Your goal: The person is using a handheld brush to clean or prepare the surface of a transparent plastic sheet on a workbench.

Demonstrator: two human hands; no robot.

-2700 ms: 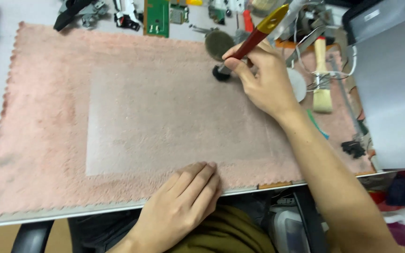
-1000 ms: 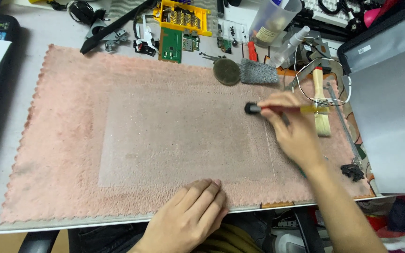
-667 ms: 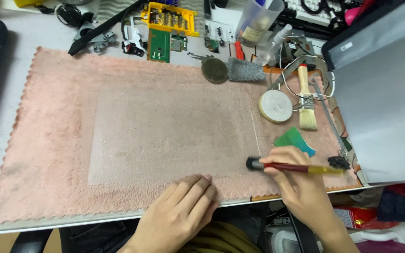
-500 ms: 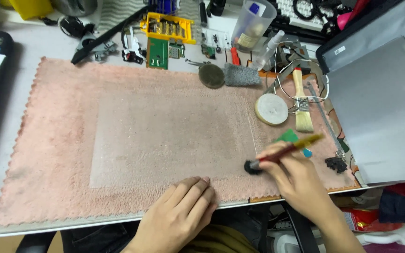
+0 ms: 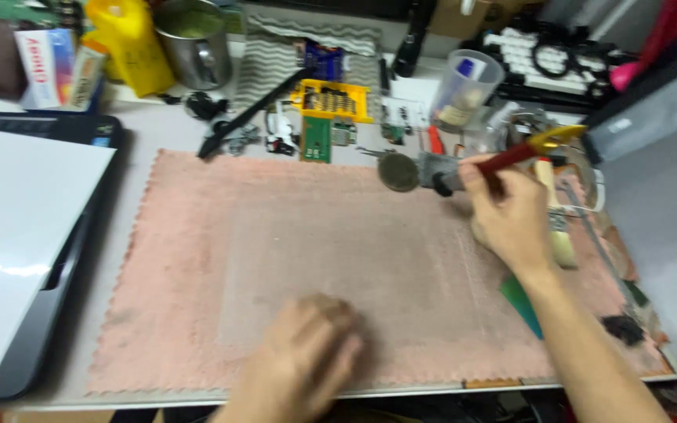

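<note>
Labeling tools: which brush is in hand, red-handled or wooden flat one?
The red-handled brush, gripped by the right hand. The flat wooden brush lies behind that hand on the pink towel.

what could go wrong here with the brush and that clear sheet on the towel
1. The right hand holds the brush at the far right edge of the clear sheet, close to the plastic cup and small parts; a wide sweep might knock them.
2. Only the left hand presses the sheet, at its near edge; the far side might shift on the pink towel.
3. The picture is blurred, so contact between bristles and sheet cannot be judged.
</note>
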